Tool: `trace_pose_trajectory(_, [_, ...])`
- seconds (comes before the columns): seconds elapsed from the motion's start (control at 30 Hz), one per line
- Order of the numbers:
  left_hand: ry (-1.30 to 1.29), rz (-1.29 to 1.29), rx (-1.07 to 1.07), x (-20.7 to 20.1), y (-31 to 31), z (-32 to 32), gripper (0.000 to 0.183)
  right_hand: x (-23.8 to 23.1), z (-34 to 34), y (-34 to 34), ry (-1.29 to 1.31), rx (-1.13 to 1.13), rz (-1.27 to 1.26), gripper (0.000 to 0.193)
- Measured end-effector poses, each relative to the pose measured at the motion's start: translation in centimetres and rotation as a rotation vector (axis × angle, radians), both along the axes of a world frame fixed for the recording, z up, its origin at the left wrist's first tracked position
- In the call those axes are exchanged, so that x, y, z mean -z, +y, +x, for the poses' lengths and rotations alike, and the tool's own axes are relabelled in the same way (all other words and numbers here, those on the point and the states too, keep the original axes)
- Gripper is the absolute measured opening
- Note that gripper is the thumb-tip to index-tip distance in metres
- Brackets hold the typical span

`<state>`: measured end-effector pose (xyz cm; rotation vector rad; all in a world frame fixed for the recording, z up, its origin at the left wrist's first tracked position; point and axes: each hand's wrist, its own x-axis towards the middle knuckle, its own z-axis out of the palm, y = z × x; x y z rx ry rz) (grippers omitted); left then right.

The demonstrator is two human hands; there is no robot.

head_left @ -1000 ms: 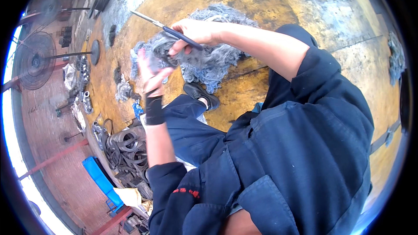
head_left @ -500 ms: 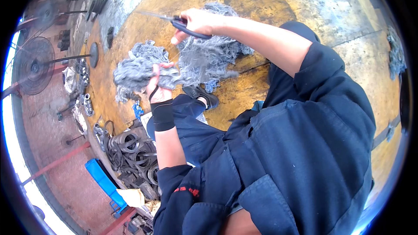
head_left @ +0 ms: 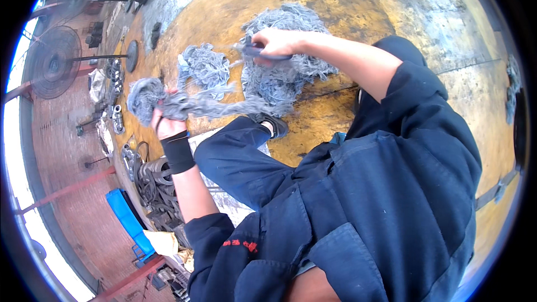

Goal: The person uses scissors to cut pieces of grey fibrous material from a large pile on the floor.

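My left hand [head_left: 168, 125], with a black band at the wrist, is closed around a bundle of tangled grey yarn [head_left: 144, 99]. A long strand of it stretches right, toward my shoe. My right hand [head_left: 275, 42] grips dark-handled scissors [head_left: 253, 51], blurred by motion, so whether the blades are apart cannot be made out. Below and behind that hand lies a large grey yarn heap [head_left: 291, 81] on the floor. A smaller yarn clump [head_left: 207, 67] lies between the two hands.
The yellow-stained floor [head_left: 335, 0] spreads around me. At the left stand a round fan [head_left: 54, 62] and a disc-shaped base [head_left: 132, 56]. Metal rings and dark straps [head_left: 154, 184] are piled near my left forearm, with a blue object [head_left: 127, 218] beyond. My shoe [head_left: 275, 125] is near the heap.
My left hand has moved left with its bundle, drawing a strand out long. My right hand has shifted right and slightly down with the scissors. The small clump now lies uncovered.
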<state>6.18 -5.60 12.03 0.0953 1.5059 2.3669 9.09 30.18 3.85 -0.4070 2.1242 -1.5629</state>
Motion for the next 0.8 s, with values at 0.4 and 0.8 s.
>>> trace_pose_trajectory(0.4, [-0.213,0.426,-0.178,1.0,-0.1,-3.1,0.030,3.2,-0.6,3.2,0.000,0.486,0.165,0.040])
trace_pose_trajectory(0.8, [-0.183,0.363,-0.580,3.1,-4.9,-7.0,0.022,3.1,0.0,3.3,-0.347,0.731,-0.248,0.011])
